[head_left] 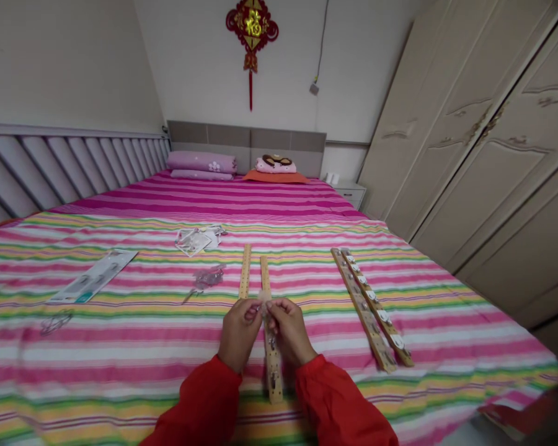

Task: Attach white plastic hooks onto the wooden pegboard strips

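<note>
Two perforated wooden strips (261, 277) lie side by side on the striped bedspread (121, 347) in front of me. My left hand (238, 332) and my right hand (288, 328) are both closed in a pinch over the right-hand strip, fingertips meeting on a small pale, translucent piece (264, 298) that I cannot name. Red sleeves cover both forearms. The near end of that strip shows between my wrists.
Two more wooden strips (369, 306) with several white round fittings lie to the right. A clear plastic bag (208, 277), torn packaging (196, 239), a grey card pack (93, 275) and another clear bag (56, 322) lie to the left. Pillows (201, 163) at the headboard, wardrobe (493, 142) on the right.
</note>
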A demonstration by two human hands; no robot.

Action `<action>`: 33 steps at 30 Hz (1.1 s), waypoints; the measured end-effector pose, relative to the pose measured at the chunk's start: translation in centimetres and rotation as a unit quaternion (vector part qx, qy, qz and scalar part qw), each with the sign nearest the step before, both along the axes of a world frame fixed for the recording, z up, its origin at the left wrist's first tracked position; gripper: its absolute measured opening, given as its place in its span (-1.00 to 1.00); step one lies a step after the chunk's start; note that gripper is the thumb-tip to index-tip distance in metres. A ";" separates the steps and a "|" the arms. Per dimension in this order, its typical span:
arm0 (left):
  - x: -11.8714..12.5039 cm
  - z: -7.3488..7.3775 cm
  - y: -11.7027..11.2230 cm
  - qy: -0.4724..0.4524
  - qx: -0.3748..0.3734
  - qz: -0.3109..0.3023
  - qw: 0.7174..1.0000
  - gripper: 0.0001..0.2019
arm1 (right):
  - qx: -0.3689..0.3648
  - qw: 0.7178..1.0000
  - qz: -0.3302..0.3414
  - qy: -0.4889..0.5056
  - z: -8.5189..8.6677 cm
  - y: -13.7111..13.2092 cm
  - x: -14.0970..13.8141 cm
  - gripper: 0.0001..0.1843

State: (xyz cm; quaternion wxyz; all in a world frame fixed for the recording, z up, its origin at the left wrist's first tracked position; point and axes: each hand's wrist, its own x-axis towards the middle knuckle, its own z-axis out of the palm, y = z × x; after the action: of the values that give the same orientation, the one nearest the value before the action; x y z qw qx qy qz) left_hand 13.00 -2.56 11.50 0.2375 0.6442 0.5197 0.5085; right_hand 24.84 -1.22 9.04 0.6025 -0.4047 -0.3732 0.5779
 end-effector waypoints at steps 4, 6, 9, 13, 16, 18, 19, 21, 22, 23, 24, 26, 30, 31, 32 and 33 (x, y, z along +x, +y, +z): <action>-0.1 0.5 1.3 -0.048 -0.024 -0.001 0.999 -0.76 | -0.002 1.000 0.002 -0.026 0.7 1.1 1.0 -0.75; -0.2 0.5 2.6 -0.094 -0.060 0.009 0.994 -0.72 | -0.002 0.999 0.003 -0.042 1.1 1.8 1.6 -0.75; -0.4 -0.1 4.8 -0.144 -0.136 -0.037 0.980 -0.68 | -0.010 0.999 0.013 -0.049 1.3 3.0 2.2 -0.76; -0.2 -1.2 7.1 -0.168 -0.193 -0.074 0.964 -0.66 | -0.039 0.997 0.028 -0.053 0.5 4.6 2.8 -0.76; 0.1 -2.0 8.1 -0.168 -0.216 -0.063 0.960 -0.68 | -0.044 0.997 0.014 -0.067 -0.5 5.7 3.0 -0.77; 0.2 -2.5 8.6 -0.153 -0.224 -0.055 0.961 -0.73 | -0.042 0.996 0.006 -0.072 -1.1 6.3 3.0 -0.77; 0.3 -2.7 8.7 -0.144 -0.223 -0.048 0.963 -0.76 | -0.042 0.996 0.005 -0.073 -1.5 6.5 3.0 -0.77; 0.4 -3.2 9.0 -0.120 -0.219 -0.028 0.968 -0.83 | -0.044 0.996 0.004 -0.072 -2.1 6.9 2.9 -0.78; 0.4 -3.4 9.1 -0.105 -0.216 -0.020 0.970 -0.87 | -0.045 0.996 0.003 -0.071 -2.3 7.0 2.8 -0.78; 0.4 -3.6 9.2 -0.090 -0.214 -0.013 0.973 -0.89 | -0.046 0.996 0.001 -0.070 -2.6 7.1 2.7 -0.78; 0.4 -3.8 9.2 -0.075 -0.212 -0.008 0.974 -0.92 | -0.047 0.996 0.000 -0.069 -2.8 7.2 2.7 -0.78; 0.4 -4.0 9.3 -0.051 -0.208 0.001 0.977 -0.95 | -0.049 0.996 -0.002 -0.068 -3.2 7.4 2.5 -0.78; 0.5 -4.2 9.3 -0.026 -0.205 0.018 0.978 -0.97 | -0.050 0.996 -0.007 -0.068 -3.7 7.7 2.4 -0.78; 0.5 -4.2 9.3 -0.021 -0.206 0.020 0.978 -0.97 | -0.050 0.996 -0.008 -0.068 -3.8 7.7 2.3 -0.79; 0.6 -4.2 9.3 -0.016 -0.207 0.022 0.978 -0.97 | -0.050 0.996 -0.009 -0.069 -3.8 7.7 2.3 -0.80; 0.6 -4.2 9.3 -0.010 -0.207 0.024 0.978 -0.97 | -0.049 0.996 -0.010 -0.070 -3.8 7.7 2.3 -0.81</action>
State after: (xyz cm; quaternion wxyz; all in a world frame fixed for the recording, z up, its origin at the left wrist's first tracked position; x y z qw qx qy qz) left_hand 13.62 6.77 7.34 0.3584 0.5630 0.6270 0.4017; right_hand 27.15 6.48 5.23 0.5597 -0.4773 -0.3815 0.5597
